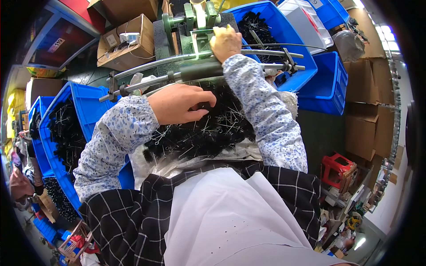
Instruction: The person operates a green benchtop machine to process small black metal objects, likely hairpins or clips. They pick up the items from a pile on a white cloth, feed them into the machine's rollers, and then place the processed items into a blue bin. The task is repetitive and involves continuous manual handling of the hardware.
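My left hand (179, 105) hovers at the left edge of a heap of small black brushes (222, 122) with wire stems, some ending in loops. Its fingers are curved, with a gap between thumb and forefinger, and I see nothing held. At the far side my right hand (226, 43) is closed beside the lit middle of a green bench machine (190, 18); whatever its fingers hold is hidden. Metal rods (155, 62) run across in front of the machine, with a dark roller-like sleeve (202, 70) on one, under my right wrist.
Blue bins of black brushes stand at the left (82, 104) and far right (308, 73). An empty-looking blue bin (326, 84) is beside the latter. A cardboard box (128, 44) sits at the far left, a red stool (338, 173) at the right. White sacking (177, 166) lies under the heap.
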Demonstrator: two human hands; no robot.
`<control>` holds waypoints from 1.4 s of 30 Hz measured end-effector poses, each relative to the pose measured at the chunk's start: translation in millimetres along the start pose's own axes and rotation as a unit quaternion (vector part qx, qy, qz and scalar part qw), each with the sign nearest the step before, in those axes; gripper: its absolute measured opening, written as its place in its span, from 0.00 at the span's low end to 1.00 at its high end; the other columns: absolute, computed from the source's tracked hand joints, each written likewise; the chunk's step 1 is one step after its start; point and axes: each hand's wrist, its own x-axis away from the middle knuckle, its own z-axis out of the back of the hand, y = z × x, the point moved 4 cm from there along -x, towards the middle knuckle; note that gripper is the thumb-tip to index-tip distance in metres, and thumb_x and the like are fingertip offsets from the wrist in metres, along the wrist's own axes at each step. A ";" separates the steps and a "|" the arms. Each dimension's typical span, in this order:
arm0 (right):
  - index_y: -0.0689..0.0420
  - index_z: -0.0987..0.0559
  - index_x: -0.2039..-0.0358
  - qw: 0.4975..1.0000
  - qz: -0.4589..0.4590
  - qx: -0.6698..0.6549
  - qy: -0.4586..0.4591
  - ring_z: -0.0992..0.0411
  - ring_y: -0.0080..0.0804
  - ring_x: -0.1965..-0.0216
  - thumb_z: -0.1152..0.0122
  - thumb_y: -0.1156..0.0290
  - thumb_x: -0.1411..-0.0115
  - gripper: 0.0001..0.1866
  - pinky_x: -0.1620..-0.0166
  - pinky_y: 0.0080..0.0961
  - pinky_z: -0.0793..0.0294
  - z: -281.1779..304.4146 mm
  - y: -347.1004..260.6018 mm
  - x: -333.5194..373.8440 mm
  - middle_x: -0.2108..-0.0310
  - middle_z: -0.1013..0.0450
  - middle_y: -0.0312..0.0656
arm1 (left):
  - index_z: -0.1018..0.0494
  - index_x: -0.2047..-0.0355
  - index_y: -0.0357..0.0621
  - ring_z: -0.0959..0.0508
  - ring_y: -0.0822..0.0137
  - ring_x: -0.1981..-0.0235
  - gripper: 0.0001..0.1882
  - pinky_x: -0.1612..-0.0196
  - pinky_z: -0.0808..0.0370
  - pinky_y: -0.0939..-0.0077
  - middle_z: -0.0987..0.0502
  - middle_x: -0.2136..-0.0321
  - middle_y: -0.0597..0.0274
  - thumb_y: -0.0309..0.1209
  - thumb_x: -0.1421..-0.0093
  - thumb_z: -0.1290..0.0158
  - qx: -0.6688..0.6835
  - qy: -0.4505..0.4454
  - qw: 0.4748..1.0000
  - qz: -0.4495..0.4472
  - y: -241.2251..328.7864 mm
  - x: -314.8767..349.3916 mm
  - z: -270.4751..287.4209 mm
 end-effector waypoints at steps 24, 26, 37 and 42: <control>0.43 0.23 0.60 0.992 -0.056 0.107 0.028 0.26 0.40 0.64 0.53 0.63 0.42 0.12 0.61 0.33 0.28 48.9 126.5 -24.4 0.66 0.25 0.38 | 0.37 0.60 0.42 0.34 0.69 0.81 0.12 0.75 0.35 0.75 0.34 0.81 0.61 0.29 0.43 0.50 0.047 0.116 0.992 0.024 -16.3 -2.0 13.8; 0.48 0.24 0.61 0.996 0.011 0.040 0.075 0.25 0.38 0.68 0.53 0.63 0.41 0.11 0.63 0.32 0.26 55.3 107.2 -15.1 0.68 0.25 0.41 | 0.37 0.60 0.41 0.35 0.71 0.81 0.12 0.75 0.36 0.76 0.35 0.82 0.62 0.29 0.43 0.49 0.046 0.165 0.985 0.033 -24.7 -5.4 12.7; 0.56 0.23 0.60 0.961 0.022 -0.222 -0.166 0.26 0.36 0.65 0.48 0.64 0.42 0.13 0.63 0.28 0.29 71.0 2.3 27.3 0.66 0.24 0.43 | 0.42 0.55 0.41 0.25 0.66 0.74 0.19 0.69 0.28 0.73 0.26 0.74 0.53 0.28 0.44 0.48 0.104 0.305 0.935 0.145 -55.8 3.9 4.6; 0.49 0.22 0.62 0.999 0.043 0.000 0.013 0.27 0.37 0.67 0.48 0.69 0.46 0.11 0.62 0.32 0.29 14.8 40.1 3.0 0.72 0.26 0.40 | 0.42 0.57 0.38 0.26 0.45 0.66 0.23 0.60 0.30 0.58 0.26 0.71 0.43 0.36 0.47 0.46 -0.090 -0.047 0.975 0.199 -69.3 -2.9 -62.7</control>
